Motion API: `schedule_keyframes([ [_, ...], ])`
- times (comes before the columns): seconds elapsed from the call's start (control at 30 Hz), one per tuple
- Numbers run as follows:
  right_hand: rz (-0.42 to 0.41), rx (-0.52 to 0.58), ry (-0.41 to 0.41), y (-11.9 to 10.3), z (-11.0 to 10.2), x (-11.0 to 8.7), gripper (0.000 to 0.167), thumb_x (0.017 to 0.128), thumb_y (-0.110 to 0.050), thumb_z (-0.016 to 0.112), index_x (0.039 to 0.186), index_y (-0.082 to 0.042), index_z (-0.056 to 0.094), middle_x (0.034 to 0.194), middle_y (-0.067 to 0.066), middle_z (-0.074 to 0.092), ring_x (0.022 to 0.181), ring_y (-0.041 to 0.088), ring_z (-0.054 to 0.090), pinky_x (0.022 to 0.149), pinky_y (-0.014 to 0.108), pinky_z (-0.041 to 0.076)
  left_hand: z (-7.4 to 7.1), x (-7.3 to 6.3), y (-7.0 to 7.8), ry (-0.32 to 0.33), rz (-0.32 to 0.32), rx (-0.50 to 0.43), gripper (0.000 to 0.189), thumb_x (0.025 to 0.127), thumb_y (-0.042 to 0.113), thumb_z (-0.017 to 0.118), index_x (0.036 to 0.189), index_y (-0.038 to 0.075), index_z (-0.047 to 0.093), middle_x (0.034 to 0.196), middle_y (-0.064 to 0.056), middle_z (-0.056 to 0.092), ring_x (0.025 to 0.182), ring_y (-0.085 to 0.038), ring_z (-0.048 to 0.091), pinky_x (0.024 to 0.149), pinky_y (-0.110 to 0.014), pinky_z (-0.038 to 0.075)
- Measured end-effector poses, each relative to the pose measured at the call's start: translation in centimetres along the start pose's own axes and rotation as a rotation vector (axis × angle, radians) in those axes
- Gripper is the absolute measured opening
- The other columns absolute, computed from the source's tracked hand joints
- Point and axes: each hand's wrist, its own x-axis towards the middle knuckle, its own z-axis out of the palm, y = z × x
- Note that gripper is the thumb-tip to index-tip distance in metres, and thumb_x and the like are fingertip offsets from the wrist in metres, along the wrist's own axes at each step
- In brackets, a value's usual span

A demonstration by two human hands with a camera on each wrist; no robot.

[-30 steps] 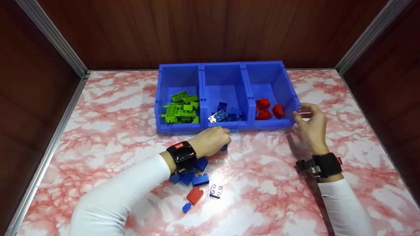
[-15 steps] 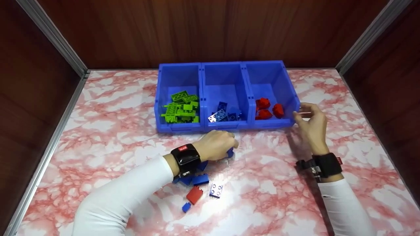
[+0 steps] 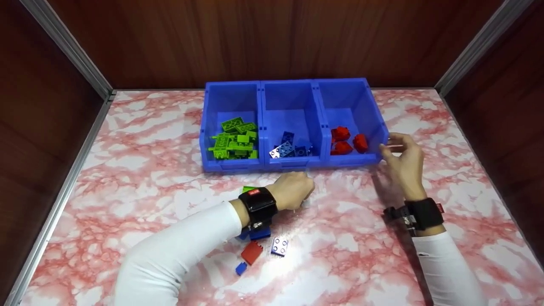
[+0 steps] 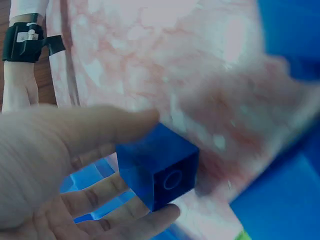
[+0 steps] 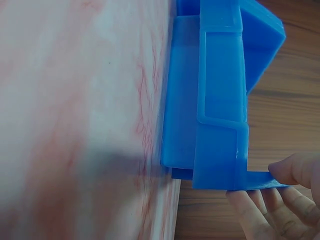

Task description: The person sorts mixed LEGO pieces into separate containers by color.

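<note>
In the head view my left hand (image 3: 292, 190) is above the table, just in front of the middle bin. The left wrist view shows it pinching a small blue toy building brick (image 4: 142, 162) between thumb and fingers, the brick's hollow underside facing the camera. My right hand (image 3: 404, 163) grips the right side wall of the blue three-part bin (image 3: 293, 164), thumb on one face and fingers on the other, as the right wrist view (image 5: 220, 155) shows. Green bricks (image 3: 233, 144) lie in the left compartment, blue bricks (image 3: 284, 149) in the middle, red bricks (image 3: 342, 147) in the right.
On the table in front lie a red brick (image 3: 252, 253), a shiny studded brick (image 3: 279, 246), a small blue brick (image 3: 241, 268) and more blue bricks (image 3: 260, 234), partly under my left wrist. A green brick (image 3: 248, 188) shows behind the wristband. Wood panels enclose the table.
My left hand has moved right and slightly toward me with the blue brick, uncovering part of a green brick. My right hand has kept its grip on the bin wall.
</note>
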Motion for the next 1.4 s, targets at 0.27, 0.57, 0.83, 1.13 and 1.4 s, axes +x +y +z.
schedule_keyframes([
  [0.27, -0.032, 0.007, 0.019, 0.0, 0.1, 0.0, 0.034, 0.095, -0.004, 0.071, 0.128, 0.003, 0.069, 0.114, 0.024, 0.076, 0.081, -0.005, 0.059, 0.071, 0.008, 0.049, -1.6, 0.4, 0.2, 0.012, -0.018, -0.147, 0.019, 0.082, -0.012, 0.072, 0.090, 0.005, 0.077, 0.089, -0.007, 0.079, 0.082, -0.024, 0.073, 0.068, -0.026, 0.060],
  [0.57, -0.014, 0.002, 0.010, -0.1, 0.0, 0.1, 0.035, 0.096, -0.006, 0.072, 0.129, 0.003, 0.068, 0.115, 0.022, 0.076, 0.083, -0.005, 0.059, 0.074, 0.009, 0.050, -6.3, 0.6, -1.5, 0.005, -0.099, -0.272, 0.035, 0.083, -0.015, 0.072, 0.112, 0.004, 0.076, 0.113, -0.011, 0.077, 0.099, -0.025, 0.074, 0.084, -0.027, 0.064],
  [0.83, 0.020, -0.004, -0.001, -0.1, -0.1, 0.1, 0.037, 0.097, -0.009, 0.072, 0.132, 0.000, 0.068, 0.118, 0.021, 0.075, 0.086, -0.003, 0.059, 0.076, 0.010, 0.049, -9.0, 2.0, -5.1, 0.116, -0.174, -0.176, 0.028, 0.086, -0.005, 0.078, 0.113, 0.003, 0.077, 0.118, -0.012, 0.077, 0.110, -0.029, 0.074, 0.094, -0.035, 0.064],
  [1.13, -0.019, 0.014, 0.026, 0.1, 0.1, 0.0, 0.034, 0.095, -0.005, 0.072, 0.128, 0.001, 0.070, 0.114, 0.023, 0.076, 0.081, -0.008, 0.059, 0.073, 0.007, 0.049, -8.2, 3.5, -6.4, 0.122, -0.186, -0.113, 0.026, 0.084, -0.006, 0.080, 0.109, 0.002, 0.078, 0.117, -0.013, 0.078, 0.112, -0.033, 0.073, 0.096, -0.038, 0.064],
  [1.4, -0.016, 0.003, 0.020, 0.1, 0.0, 0.0, 0.035, 0.096, -0.005, 0.071, 0.129, 0.002, 0.068, 0.115, 0.022, 0.076, 0.084, -0.004, 0.060, 0.074, 0.009, 0.050, -7.1, 3.8, -6.8, 0.095, -0.193, -0.111, 0.023, 0.087, -0.009, 0.074, 0.107, 0.002, 0.077, 0.115, -0.012, 0.077, 0.110, -0.031, 0.073, 0.094, -0.038, 0.064],
])
